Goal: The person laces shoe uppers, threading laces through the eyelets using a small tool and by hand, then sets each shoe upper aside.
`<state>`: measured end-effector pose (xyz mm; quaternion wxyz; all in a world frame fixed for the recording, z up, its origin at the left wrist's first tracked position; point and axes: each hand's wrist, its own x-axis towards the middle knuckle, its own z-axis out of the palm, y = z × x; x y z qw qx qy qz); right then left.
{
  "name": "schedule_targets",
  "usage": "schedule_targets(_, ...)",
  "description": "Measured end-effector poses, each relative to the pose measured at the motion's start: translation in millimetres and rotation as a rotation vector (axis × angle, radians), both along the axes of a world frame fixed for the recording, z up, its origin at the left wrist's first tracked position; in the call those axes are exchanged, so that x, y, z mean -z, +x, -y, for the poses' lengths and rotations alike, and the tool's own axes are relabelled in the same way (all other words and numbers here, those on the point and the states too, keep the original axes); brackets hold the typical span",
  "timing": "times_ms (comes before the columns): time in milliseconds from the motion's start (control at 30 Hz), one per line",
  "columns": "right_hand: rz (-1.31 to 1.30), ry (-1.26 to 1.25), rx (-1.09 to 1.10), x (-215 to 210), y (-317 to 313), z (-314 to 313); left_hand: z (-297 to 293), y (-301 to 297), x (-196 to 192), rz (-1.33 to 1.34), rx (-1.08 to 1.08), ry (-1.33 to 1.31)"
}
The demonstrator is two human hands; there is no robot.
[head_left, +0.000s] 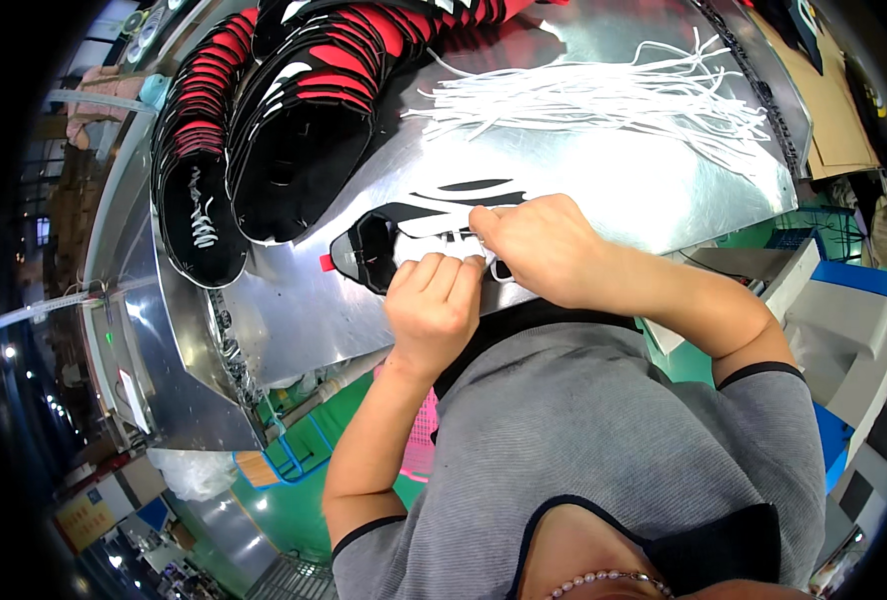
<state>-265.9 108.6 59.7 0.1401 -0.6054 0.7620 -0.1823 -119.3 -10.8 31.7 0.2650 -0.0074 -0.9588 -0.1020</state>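
Note:
A black and white shoe upper [366,252] lies on the metal table in front of me, its heel opening to the left and a small red tab at the heel. My left hand [432,308] is closed at the near edge of its white middle, fingers curled over it. Across from it, my right hand [544,248] is closed in a pinch at the lacing area, on what looks like a white shoelace [454,237]. The fingertips of both hands nearly meet, and they hide most of the toe part and the exact grip.
Nested stacks of black and red shoe uppers [304,130] stand at the table's far left. A bundle of loose white shoelaces [604,100] is spread across the far right. The metal table [294,320] has a near edge close to my body. A pink basket [421,440] sits below it.

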Motion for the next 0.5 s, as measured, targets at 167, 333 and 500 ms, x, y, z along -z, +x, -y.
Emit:
schedule_targets(167,0.385,-0.019,0.072,11,-14,16,4,-3,-2,0.003,0.029,0.073)
schedule_targets(333,0.573,-0.245,0.167,3,-30,19,6,-11,-3,0.082,0.061,0.224)
schedule_targets(500,1.247,-1.192,0.163,-74,-132,9,6,-6,-10,0.127,0.002,0.255)
